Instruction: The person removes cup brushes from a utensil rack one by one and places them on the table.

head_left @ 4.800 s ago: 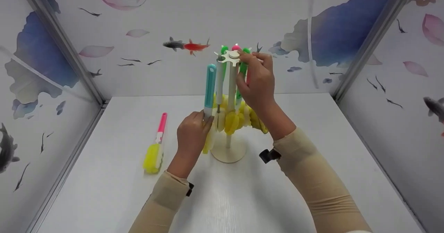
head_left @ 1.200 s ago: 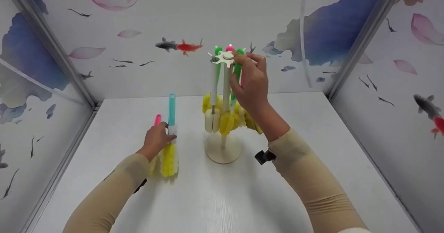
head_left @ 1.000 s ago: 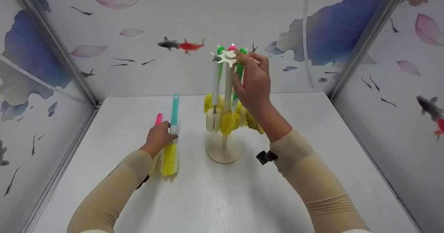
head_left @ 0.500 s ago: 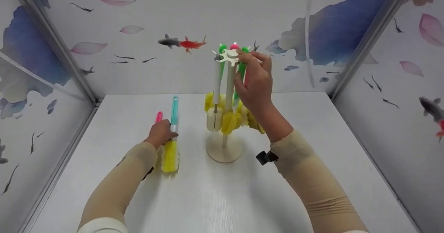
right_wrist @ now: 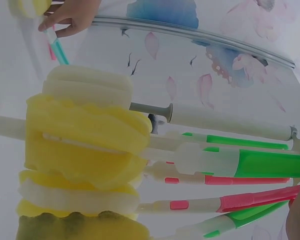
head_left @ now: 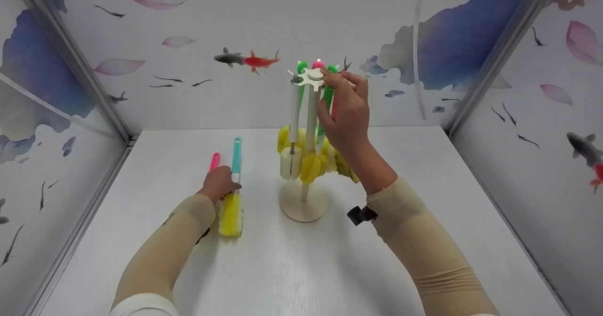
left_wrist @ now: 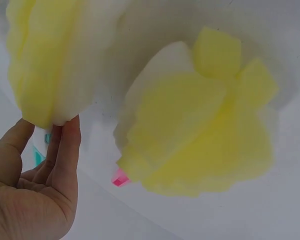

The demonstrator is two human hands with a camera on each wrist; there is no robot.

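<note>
My left hand [head_left: 219,183] pinches a teal-handled sponge brush [head_left: 236,158] at its white neck, low over the table at the left. Its yellow-and-white sponge head points toward me. Beside it lies a pink-handled sponge brush [left_wrist: 190,135], partly behind the hand in the head view. My right hand [head_left: 347,106] grips the top of a cream brush rack [head_left: 305,203], thumb and fingers around the hooked disc's right side. From the rack hang several brushes: a white-handled brush [right_wrist: 225,120] at the left, and green-handled brushes [right_wrist: 270,162] and pink-handled brushes [right_wrist: 260,197] behind.
The rack stands upright on a round base on the white table [head_left: 292,269]. Printed wall panels [head_left: 198,5] enclose the back and sides. The table's far edge runs just behind the rack.
The left hand has carried the teal-handled brush from the rack leftward, down beside the pink-handled one. Within the last second it slid slightly toward me. The right hand stays on the rack's top.
</note>
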